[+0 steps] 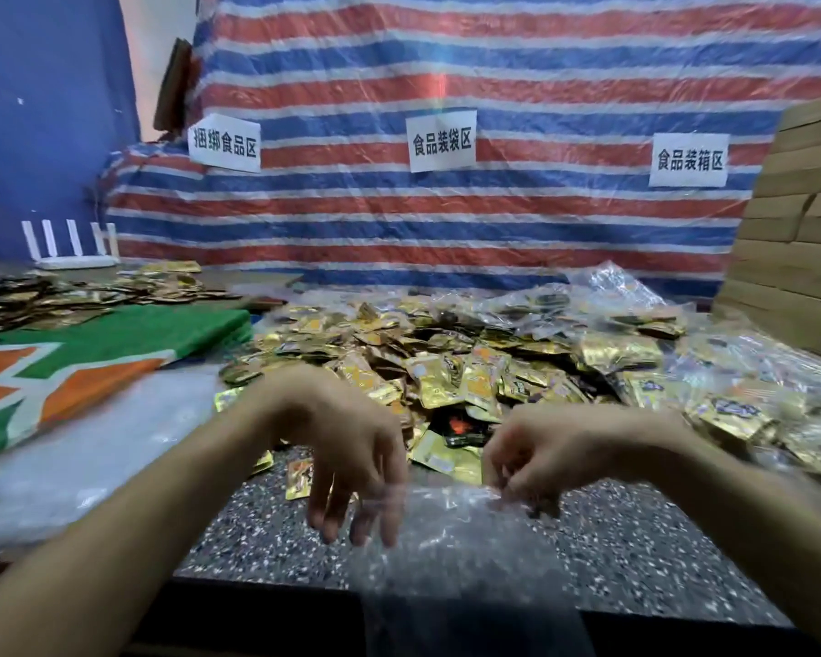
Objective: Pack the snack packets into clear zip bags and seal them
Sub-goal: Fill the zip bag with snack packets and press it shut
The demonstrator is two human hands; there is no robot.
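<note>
Striped tarp (446,230) backs a speckled table (257,538); gold snack packets (446,367) lie heaped beyond; right hand (536,452) pinches the clear zip bag (446,538) at its mouth; left hand (347,448), blurred, perhaps merely touches it; next, I judge, part the mouth for filling.

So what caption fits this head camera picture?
Right hand pinches the clear zip bag, left hand touches it, before a heap of gold snack packets.

one left hand (351,448), one right hand (527,462), one clear zip bag (446,528), three paper signs (224,143) (442,140) (688,159), snack packets (446,367) beyond counting
</note>
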